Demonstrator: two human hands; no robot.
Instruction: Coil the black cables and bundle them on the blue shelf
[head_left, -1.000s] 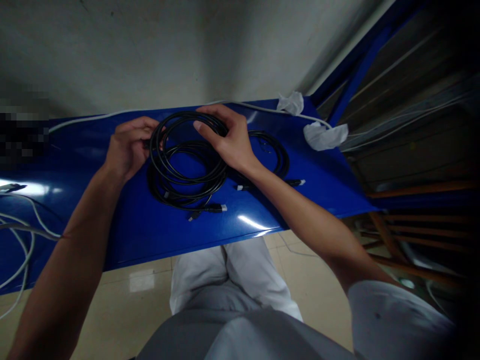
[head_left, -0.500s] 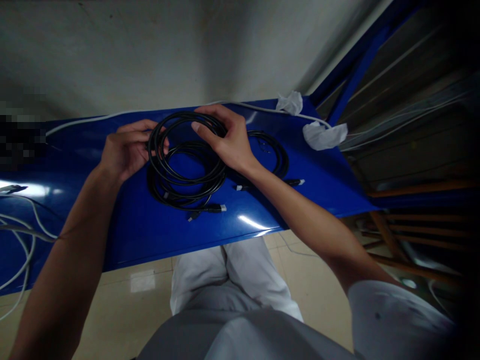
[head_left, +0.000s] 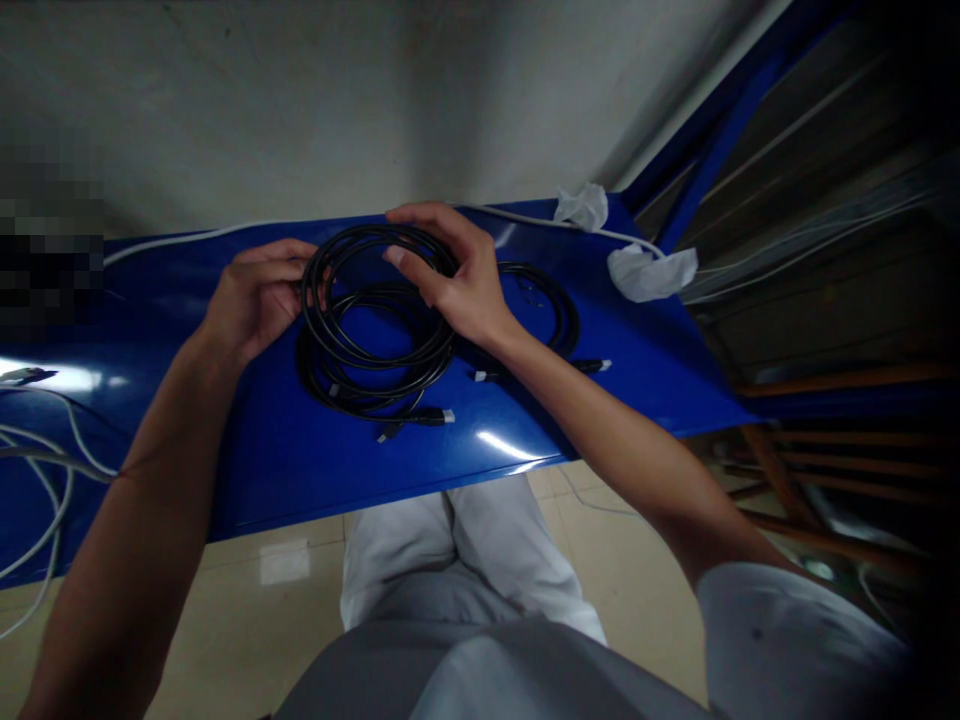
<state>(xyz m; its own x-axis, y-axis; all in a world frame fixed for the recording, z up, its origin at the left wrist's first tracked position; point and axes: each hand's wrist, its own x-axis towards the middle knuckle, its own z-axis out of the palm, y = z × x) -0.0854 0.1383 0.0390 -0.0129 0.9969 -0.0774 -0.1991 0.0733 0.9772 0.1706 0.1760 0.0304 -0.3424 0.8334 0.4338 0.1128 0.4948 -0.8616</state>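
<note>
A coiled black cable [head_left: 330, 335] is held in a loop between both hands, raised a little over the blue tabletop. My left hand [head_left: 259, 298] is closed on its left side, some fingertips hidden behind the strands. Around the upper right of the coil curls my right hand [head_left: 466, 275], the thumb inside the loop and the fingers behind it. Beneath lies another black cable coil [head_left: 360, 405], overlapping the held one in view. Its plug [head_left: 433, 416], with a pale metal tip, rests toward the table's front edge.
A further black cable coil [head_left: 568, 310] lies partly behind my right wrist, with a plug [head_left: 594, 366] at its front. White cables [head_left: 56, 500] spread over the blue table [head_left: 300, 490] at left. White wrapped bundles [head_left: 651, 272] sit at the back right, near a blue frame [head_left: 720, 150].
The held coil has tilted or shifted very slightly to the right in my hands. Both hands keep their grip and nearly the same place.
</note>
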